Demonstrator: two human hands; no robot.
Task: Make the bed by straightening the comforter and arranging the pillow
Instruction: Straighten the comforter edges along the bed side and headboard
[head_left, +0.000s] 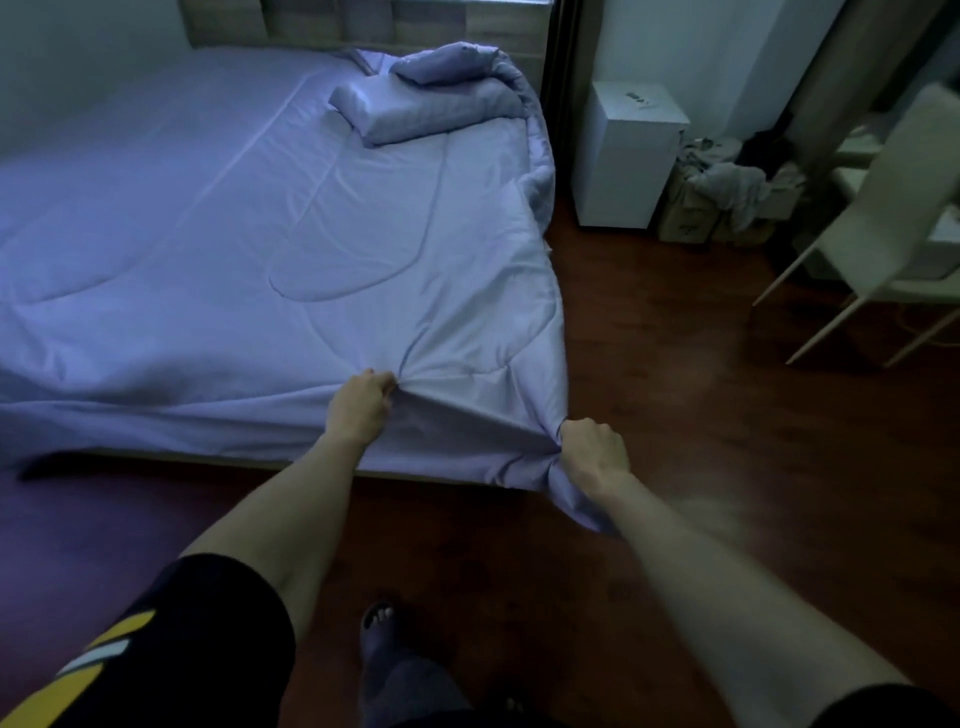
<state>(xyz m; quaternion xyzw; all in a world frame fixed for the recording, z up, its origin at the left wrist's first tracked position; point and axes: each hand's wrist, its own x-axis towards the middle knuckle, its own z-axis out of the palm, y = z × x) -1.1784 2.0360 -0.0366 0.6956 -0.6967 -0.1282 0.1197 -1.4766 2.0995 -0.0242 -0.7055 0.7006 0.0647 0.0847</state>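
Note:
A pale lilac comforter (322, 249) lies spread over the bed, bunched up along the far right edge near the headboard. A matching pillow (379, 111) rests on it at the back right, slightly askew. My left hand (361, 405) is shut on a pinch of comforter at the bed's foot edge. My right hand (592, 449) grips the comforter's near right corner, which hangs off the bed above the floor. Fabric is stretched taut between both hands.
Dark wooden floor (701, 415) runs along the right of the bed. A white cabinet (628, 156) stands beside the bed, with bags and clothes (727, 197) next to it. A pale chair (893, 218) stands at the right. My slippered foot (382, 623) is on the floor.

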